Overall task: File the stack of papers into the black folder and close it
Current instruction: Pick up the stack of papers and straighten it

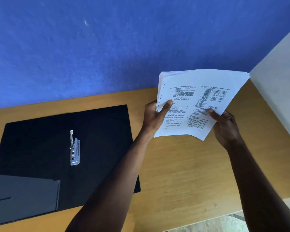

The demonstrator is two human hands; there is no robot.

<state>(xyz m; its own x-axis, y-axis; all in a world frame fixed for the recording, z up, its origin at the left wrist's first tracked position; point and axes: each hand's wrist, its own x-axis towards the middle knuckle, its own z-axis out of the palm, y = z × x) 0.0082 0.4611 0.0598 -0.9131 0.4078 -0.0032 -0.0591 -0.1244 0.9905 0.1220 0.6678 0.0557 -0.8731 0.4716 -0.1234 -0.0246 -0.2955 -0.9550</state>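
Observation:
A stack of white printed papers point(203, 91) is held up above the right part of the wooden table. My left hand point(153, 117) grips its left edge, thumb on the top sheet. My right hand point(225, 127) grips its lower right corner. The black folder point(99, 131) lies open and flat on the left side of the table. A metal clip mechanism point(74, 149) sits near the folder's middle, and a glossy pocket flap point(23, 196) covers its lower left corner. My left forearm crosses over the folder's right lower edge.
The wooden table point(182, 173) meets a blue wall point(107, 47) at the back. A pale wall or cabinet side point(278, 91) stands at the right. The table's near right edge point(224, 213) shows floor beyond it.

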